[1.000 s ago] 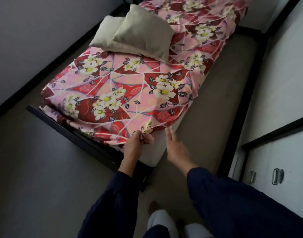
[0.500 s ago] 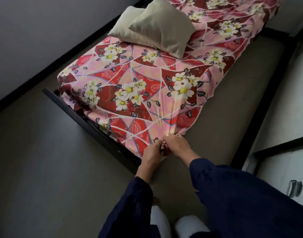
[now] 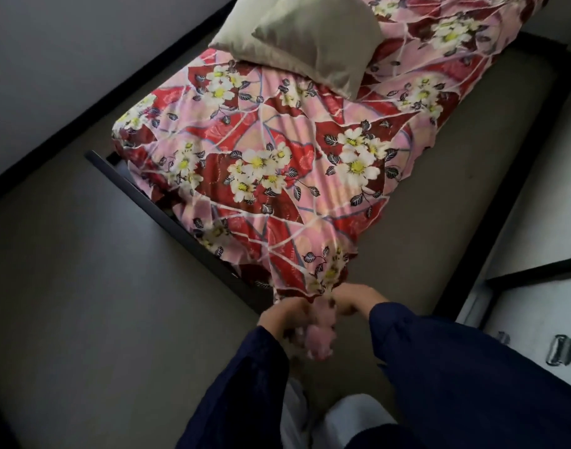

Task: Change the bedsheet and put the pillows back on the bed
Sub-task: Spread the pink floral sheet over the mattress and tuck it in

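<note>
A red and pink flowered bedsheet (image 3: 277,150) covers the mattress of a low bed. Its near corner is gathered into a bunch (image 3: 319,338) that hangs off the bed towards me. My left hand (image 3: 285,314) grips that bunch from the left. My right hand (image 3: 355,299) grips the same corner from the right, just below the mattress edge. Both hands are blurred by motion. Two beige pillows (image 3: 310,37) lie stacked on the sheet at the far end of the bed.
The dark bed frame (image 3: 167,215) runs along the bed's left side. Grey floor (image 3: 423,241) lies on both sides of the bed. A white cupboard with metal handles (image 3: 559,350) stands at the right. A grey wall with black skirting (image 3: 50,137) is at the left.
My right hand went from open beside the corner to gripping it. Both hands have pulled the sheet corner off the mattress towards me, covering the white mattress corner seen earlier.
</note>
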